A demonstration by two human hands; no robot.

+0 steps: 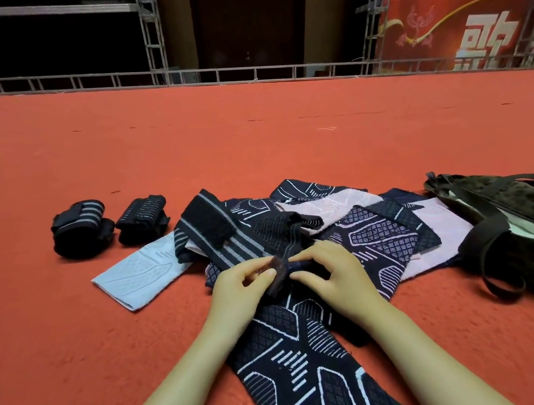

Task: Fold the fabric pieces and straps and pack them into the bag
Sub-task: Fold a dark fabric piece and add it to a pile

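Both hands meet over the fabric pile on the red carpet. The left hand pinches the end of a dark strap between thumb and fingers; the right hand has its fingers curled on the same strap end from the other side. The strap is a black band with grey stripes and a rough black patch on top, running away from the hands across the pile.

The pile is a heap of overlapping pieces, dark navy with white line patterns mixed with pale pink ones. One long patterned piece stretches from the pile toward the person, lying flat between the forearms. A light blue piece sticks out flat from the left side of the pile.

Left of the pile, apart from it, sit two rolled bundles: a bigger one with grey stripes farthest left and a smaller one between it and the pile. They sit close together, can't tell if touching.

Right of the pile lies the bag, dark olive, slumped on the carpet with its mouth open and a pale lining showing; its dark handles loop out in front. Its edge is just beside the pink pieces.

Beyond the pile, far off, a metal rail edges the carpet, with a red banner behind on the right.
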